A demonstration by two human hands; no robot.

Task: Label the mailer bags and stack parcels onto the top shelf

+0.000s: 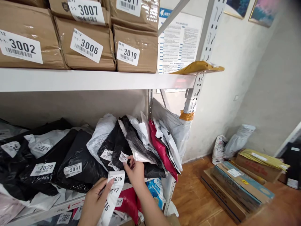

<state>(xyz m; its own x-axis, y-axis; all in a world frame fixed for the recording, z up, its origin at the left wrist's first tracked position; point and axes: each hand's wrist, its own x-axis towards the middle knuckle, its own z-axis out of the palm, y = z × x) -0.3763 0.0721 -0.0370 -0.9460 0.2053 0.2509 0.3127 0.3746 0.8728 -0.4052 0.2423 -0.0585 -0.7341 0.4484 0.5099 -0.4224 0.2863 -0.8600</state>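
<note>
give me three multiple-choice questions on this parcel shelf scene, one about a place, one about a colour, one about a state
1. Where is the box labelled 3010?
A. on the floor
B. on the upper shelf
C. in the left hand

2. What colour is the bag labelled 2031?
A. black
B. yellow
C. blue

3. What is the right hand doing?
A. hanging free of everything
B. pressing flat on the floor
C. pinching the 3015 label on a black bag

Answers:
1 B, the box sits on the upper shelf beside box 3006.
2 A, the plastic around its white label is black.
3 C, its fingertips meet at the 3015 label, while the left hand holds a strip of labels with 3016 on top.
</note>
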